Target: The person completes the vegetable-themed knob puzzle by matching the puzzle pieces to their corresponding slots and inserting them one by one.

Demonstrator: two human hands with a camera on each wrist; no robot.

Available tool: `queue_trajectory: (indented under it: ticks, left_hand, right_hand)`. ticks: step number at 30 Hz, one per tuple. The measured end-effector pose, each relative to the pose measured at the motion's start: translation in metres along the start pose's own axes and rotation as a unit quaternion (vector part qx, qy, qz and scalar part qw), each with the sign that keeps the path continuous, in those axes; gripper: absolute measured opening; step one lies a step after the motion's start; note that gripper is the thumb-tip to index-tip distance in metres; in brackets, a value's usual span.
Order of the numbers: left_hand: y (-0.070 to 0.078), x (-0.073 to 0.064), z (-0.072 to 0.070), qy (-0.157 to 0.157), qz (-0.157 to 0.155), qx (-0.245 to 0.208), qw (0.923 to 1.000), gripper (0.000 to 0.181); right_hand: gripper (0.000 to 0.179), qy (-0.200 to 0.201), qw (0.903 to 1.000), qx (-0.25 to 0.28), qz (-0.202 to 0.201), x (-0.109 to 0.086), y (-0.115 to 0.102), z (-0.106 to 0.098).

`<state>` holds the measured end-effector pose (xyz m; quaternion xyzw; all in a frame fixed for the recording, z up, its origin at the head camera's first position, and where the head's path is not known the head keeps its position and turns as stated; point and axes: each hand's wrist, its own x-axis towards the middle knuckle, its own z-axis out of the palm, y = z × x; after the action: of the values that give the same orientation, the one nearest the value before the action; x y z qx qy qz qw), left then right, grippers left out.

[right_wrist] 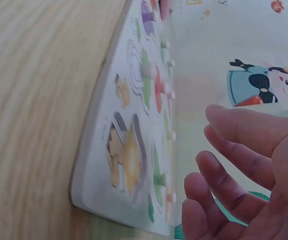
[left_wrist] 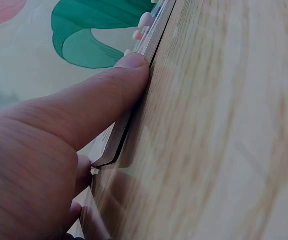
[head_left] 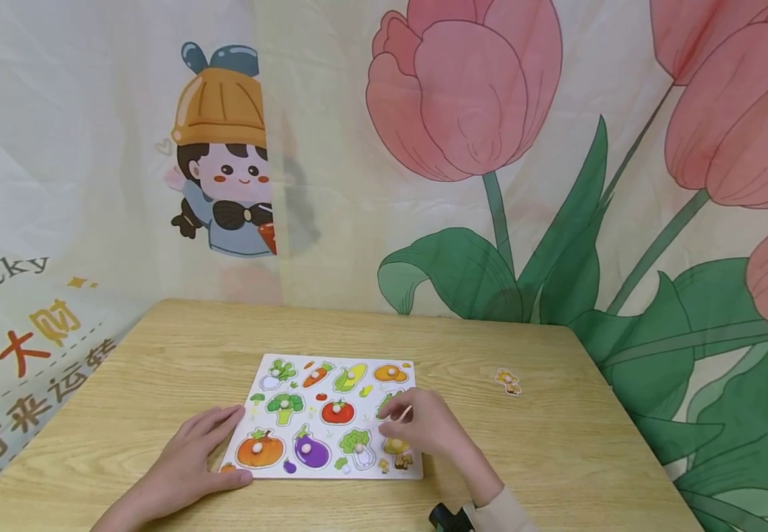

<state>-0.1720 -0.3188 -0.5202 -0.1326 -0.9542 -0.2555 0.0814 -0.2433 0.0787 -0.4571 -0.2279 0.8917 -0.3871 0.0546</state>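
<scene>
A white peg puzzle board (head_left: 317, 468) with vegetable pieces lies on the table. My left hand (head_left: 187, 459) rests at its near left corner, thumb along the front edge and fingers by the left side. In the left wrist view the thumb (left_wrist: 104, 90) touches the board's edge. Over the board's right side hovers my right hand (head_left: 424, 425), fingers loosely bent and nothing between them in the right wrist view. Below it, the recess (right_wrist: 129, 155) at the near right corner has no piece in it. A small orange and brown piece (head_left: 508, 381) lies apart on the table.
Knobbed pieces such as the pumpkin (head_left: 260, 448), eggplant (head_left: 312, 449), tomato (head_left: 338, 412) and broccoli (head_left: 284, 406) sit in the board. The wooden table (head_left: 557, 443) ends at a printed curtain (head_left: 331, 185) behind. A black strap device (head_left: 450, 517) is at the right wrist.
</scene>
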Motion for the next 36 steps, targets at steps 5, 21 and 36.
queue_trajectory:
  ticks: [5,21,36]
  left_hand:
    - [-0.002,-0.001,0.002,0.002,0.0,-0.003,1.0,0.104]
    - [-0.002,-0.002,0.003,0.008,0.0,0.0,1.0,0.105]
    - [0.001,-0.001,0.001,0.005,-0.004,0.003,1.0,0.105]
  right_hand:
    - [0.014,0.008,1.0,-0.002,0.0,-0.002,0.003,-0.012]
    - [0.012,0.051,0.9963,-0.07,0.007,-0.003,0.037,-0.064]
    - [0.02,0.059,0.992,-0.111,-0.007,0.003,0.116,-0.129]
